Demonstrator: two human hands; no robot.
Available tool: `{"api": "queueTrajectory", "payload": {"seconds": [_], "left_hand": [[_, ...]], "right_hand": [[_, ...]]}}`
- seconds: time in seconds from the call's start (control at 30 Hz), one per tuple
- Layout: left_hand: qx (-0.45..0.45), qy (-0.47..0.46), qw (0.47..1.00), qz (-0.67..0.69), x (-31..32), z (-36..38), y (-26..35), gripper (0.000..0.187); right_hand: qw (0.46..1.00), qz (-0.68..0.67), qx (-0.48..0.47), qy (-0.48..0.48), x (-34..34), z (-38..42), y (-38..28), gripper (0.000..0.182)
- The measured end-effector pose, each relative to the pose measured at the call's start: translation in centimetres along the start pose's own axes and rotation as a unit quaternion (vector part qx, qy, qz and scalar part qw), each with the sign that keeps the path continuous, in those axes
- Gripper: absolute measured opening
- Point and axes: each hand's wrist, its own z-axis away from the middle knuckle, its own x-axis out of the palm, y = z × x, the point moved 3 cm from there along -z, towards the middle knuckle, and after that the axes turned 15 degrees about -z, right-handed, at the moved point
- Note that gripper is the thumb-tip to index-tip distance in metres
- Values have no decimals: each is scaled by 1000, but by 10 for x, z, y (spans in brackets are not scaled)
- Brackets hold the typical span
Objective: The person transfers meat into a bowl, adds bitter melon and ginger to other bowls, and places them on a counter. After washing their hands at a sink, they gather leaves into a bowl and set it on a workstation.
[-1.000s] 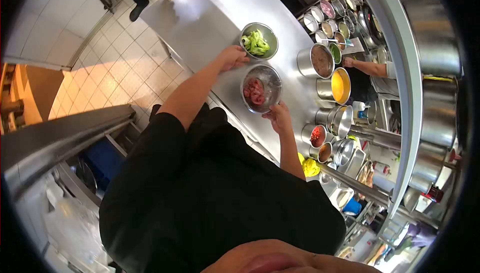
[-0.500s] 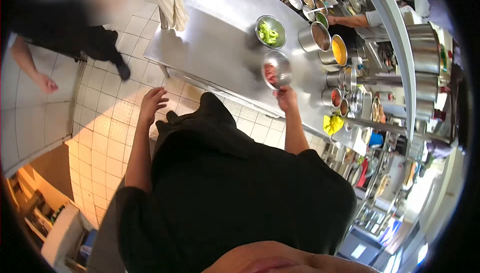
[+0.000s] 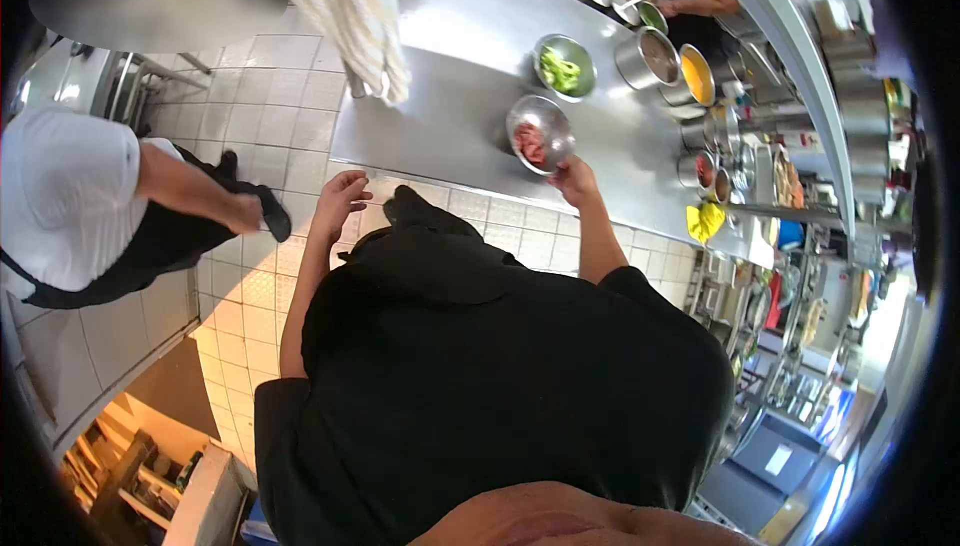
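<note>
My right hand (image 3: pixel 574 181) grips the rim of a steel bowl (image 3: pixel 560 119), which sits tilted a little over the near part of the steel counter (image 3: pixel 450 126). Inside the bowl lie red pieces (image 3: pixel 529 144) that look like raw meat. Just beyond it stands a second steel bowl (image 3: pixel 583 54) with chopped green vegetable (image 3: pixel 559 71) in it. My left hand (image 3: pixel 345 198) is off to the left by the counter's front edge, holding nothing, its fingers loosely bent and apart.
A striped cloth (image 3: pixel 345 16) hangs at the counter's left end. Pots (image 3: pixel 645 58), one with orange contents (image 3: pixel 697 76), and a yellow cloth (image 3: pixel 705 222) line the right side. A co-worker in a white shirt (image 3: pixel 70 196) is at the left; another person's arm (image 3: pixel 705 5) reaches in at the back right.
The bowl of red pieces has shifted slightly left and is tipped differently, with my right hand still on its rim. A white-shirted person has come into view at the left.
</note>
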Motion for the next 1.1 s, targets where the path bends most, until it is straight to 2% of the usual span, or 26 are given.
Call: {"api": "queueTrajectory", "payload": {"seconds": [0.03,0.1,0.23,0.3,0.47,0.57,0.6,0.63,0.7,0.77,0.83,0.93,1.03,1.1], "left_hand": [[-2,-2,1000,-7,-9,-3,4,35],[-12,4,1000,-22,-30,-12,0,34],[-29,58,998,-18,-77,-31,-15,31],[-35,82,996,9,-89,-37,-19,32],[-45,85,995,29,-140,-59,-24,29],[-49,113,992,33,-196,-65,-29,28],[-53,120,991,30,-221,-68,-33,28],[-57,117,991,21,-242,-74,-38,27],[-66,115,991,32,-290,-88,-58,28],[-78,124,987,70,-334,-92,-76,29],[-109,135,981,84,-376,-88,-90,30],[-138,120,979,91,-428,-86,-99,31],[-133,124,978,98,-470,-106,-107,31],[-122,126,977,118,-485,-109,-88,30]], "right_hand": [[1000,-11,-6,7,-8,-4,-3,13],[996,23,-70,-40,-30,-9,-14,11],[998,0,-55,28,-19,-7,-36,24],[996,40,-49,58,-38,-31,-35,26],[996,71,26,47,4,-22,-8,27],[992,89,88,18,40,0,15,28],[986,111,115,49,50,7,25,30],[986,121,114,33,48,-1,40,29],[992,65,110,3,86,18,65,23],[982,127,141,7,144,46,77,19],[980,122,159,-2,166,44,100,18],[973,134,189,-22,249,53,127,17],[971,93,208,-70,309,40,155,16],[967,109,208,-95,343,26,174,18]]}}
